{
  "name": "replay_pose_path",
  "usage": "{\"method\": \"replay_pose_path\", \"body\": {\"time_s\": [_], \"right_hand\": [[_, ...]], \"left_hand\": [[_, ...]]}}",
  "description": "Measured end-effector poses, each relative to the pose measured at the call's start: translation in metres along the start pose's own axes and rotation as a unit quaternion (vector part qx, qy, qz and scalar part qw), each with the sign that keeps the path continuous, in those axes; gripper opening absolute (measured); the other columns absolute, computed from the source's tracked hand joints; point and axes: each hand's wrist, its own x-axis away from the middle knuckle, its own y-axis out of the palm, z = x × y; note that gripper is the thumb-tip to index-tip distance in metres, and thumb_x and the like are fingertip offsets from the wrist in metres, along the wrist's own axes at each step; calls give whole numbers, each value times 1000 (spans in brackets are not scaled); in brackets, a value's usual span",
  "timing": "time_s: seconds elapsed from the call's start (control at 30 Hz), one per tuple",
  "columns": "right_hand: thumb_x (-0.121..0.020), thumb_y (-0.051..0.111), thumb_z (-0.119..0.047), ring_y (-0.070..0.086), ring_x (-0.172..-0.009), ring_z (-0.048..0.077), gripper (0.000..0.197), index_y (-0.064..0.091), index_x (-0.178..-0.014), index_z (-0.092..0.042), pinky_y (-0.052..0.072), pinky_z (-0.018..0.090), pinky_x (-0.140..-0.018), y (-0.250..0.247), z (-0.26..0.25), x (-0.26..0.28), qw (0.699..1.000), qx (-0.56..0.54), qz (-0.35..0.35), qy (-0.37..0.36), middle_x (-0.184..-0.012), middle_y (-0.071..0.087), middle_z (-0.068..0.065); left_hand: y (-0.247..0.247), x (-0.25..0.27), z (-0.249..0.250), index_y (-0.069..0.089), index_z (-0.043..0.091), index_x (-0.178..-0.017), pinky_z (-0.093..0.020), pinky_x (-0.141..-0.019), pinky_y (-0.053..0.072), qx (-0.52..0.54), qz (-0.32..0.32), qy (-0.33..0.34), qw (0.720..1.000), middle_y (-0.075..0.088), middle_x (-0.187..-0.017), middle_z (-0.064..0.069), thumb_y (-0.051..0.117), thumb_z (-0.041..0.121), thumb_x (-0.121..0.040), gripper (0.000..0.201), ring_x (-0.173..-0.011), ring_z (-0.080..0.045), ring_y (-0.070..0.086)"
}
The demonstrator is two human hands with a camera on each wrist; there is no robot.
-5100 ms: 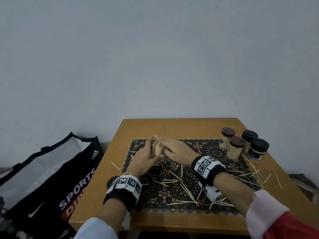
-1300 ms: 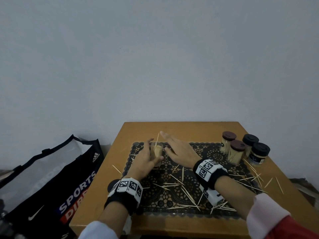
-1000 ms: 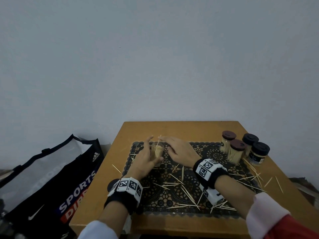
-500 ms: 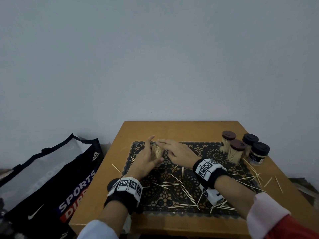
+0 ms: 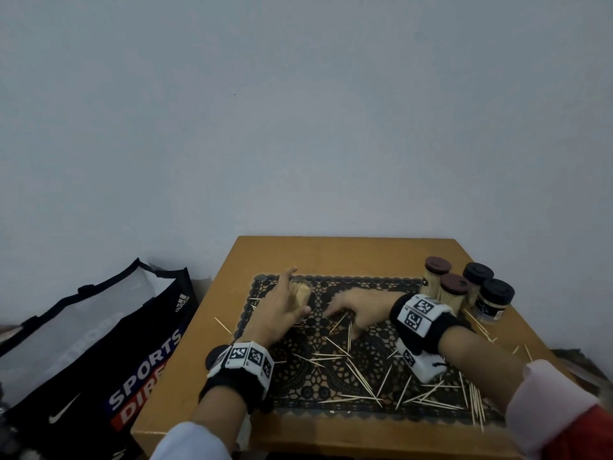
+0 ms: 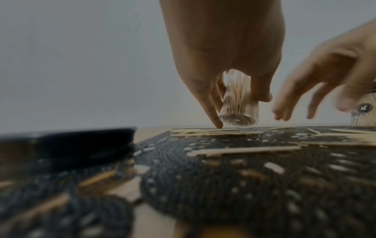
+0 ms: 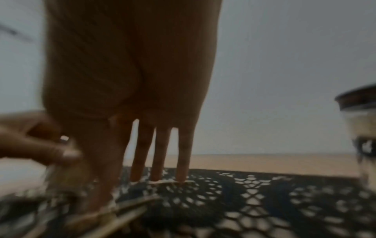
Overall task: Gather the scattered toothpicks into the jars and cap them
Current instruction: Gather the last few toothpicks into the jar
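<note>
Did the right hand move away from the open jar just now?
Yes. The right hand has slid off the open jar, back toward the capped jars, reaching down to toothpicks on the black mat.

Open jar (image 5: 299, 294): lower half hidden behind left hand (image 5: 278, 315) in head view; mouth hidden by palm in left wrist view.
Right hand (image 7: 130, 90): fingertips (image 7: 181, 174) blurred; contact with a toothpick (image 7: 168, 182) cannot be told.
Capped jar (image 7: 360, 138): cut off by right edge, blurred.
Black lid (image 6: 67, 145): out of focus, cut off at left.
Sports bag (image 5: 89, 353): lettering cut off by table edge (image 5: 185, 386).
Near mat (image 6: 244, 193): blurred.
</note>
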Motion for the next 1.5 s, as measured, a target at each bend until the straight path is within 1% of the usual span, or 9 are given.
{"method": "replay_pose_path", "body": {"time_s": [0.2, 0.27, 0.37, 0.47, 0.8, 1.03, 1.17, 1.3, 1.5], "right_hand": [[-79, 76, -15, 58, -103, 17, 29, 74, -107, -12, 45, 32, -91, 18, 7, 8, 995, 31, 73, -60, -113, 65, 3], [-82, 72, -11, 63, -91, 15, 14, 76, -95, -10, 48, 30, -83, 20, 8, 12, 994, 25, 87, -61, -100, 70, 2], [-87, 64, -8, 64, -80, 6, 19, 72, -103, -15, 46, 17, -73, 22, 6, 14, 992, 12, 112, -53, -87, 73, -3], [-89, 64, -10, 61, -87, 9, 30, 69, -117, -17, 35, 13, -68, 21, 5, 15, 994, 19, 103, -43, -99, 70, -2], [-86, 68, -19, 54, -78, 4, 3, 71, -87, -19, 48, 29, -75, 22, 5, 21, 994, 37, 101, -26, -95, 67, -4], [-91, 62, -21, 64, -88, 15, 18, 69, -106, -15, 50, 32, -78, 18, 3, 28, 994, 65, 90, 0, -97, 72, 1], [-89, 64, -21, 65, -88, 14, 14, 73, -98, -14, 45, 23, -70, 14, 2, 29, 992, 83, 96, 16, -97, 72, -1], [-86, 59, -17, 56, -76, 12, 7, 66, -88, -19, 36, 20, -55, 17, -1, 27, 990, 118, 77, 34, -83, 62, -7], [-87, 59, -19, 58, -80, 23, 12, 62, -92, -8, 41, 33, -65, 22, 1, 23, 994, 92, 33, 55, -95, 63, 6]], "left_hand": [[1, -2, -4, 18, 23, -149, -19, -59, 33, -3, 6, 3, 1000, 48, -73, 9, 70, 35, -88, 81, -65, -2, 46], [1, -2, -4, 18, 23, -149, -21, -62, 35, -3, 3, 1, 1000, 51, -75, 8, 70, 36, -88, 81, -66, -2, 46], [1, -1, -4, 18, 23, -149, -27, -68, 42, -4, -4, 0, 1000, 57, -81, 3, 70, 35, -88, 82, -72, -9, 53], [1, -1, -5, 18, 23, -149, -27, -71, 43, -6, -7, -6, 1000, 58, -83, 3, 71, 34, -87, 82, -76, -12, 55], [3, -2, -6, 21, 22, -149, -27, -67, 36, -8, -5, -6, 1000, 51, -79, 8, 70, 34, -88, 79, -72, -10, 50], [2, -2, -6, 21, 22, -148, -28, -71, 37, -5, -9, -8, 1000, 52, -84, 6, 70, 34, -88, 79, -76, -13, 50], [1, -3, -6, 20, 23, -148, -32, -85, 46, 3, -17, -9, 1000, 64, -107, -5, 71, 34, -88, 80, -96, -19, 60], [1, -3, -7, 21, 22, -148, -33, -85, 47, 0, -17, -5, 1000, 64, -107, -4, 71, 35, -87, 79, -95, -19, 61], [2, -2, -6, 21, 22, -148, -33, -89, 47, -1, -17, -3, 1000, 63, -115, -6, 71, 34, -87, 80, -101, -20, 60]]}}
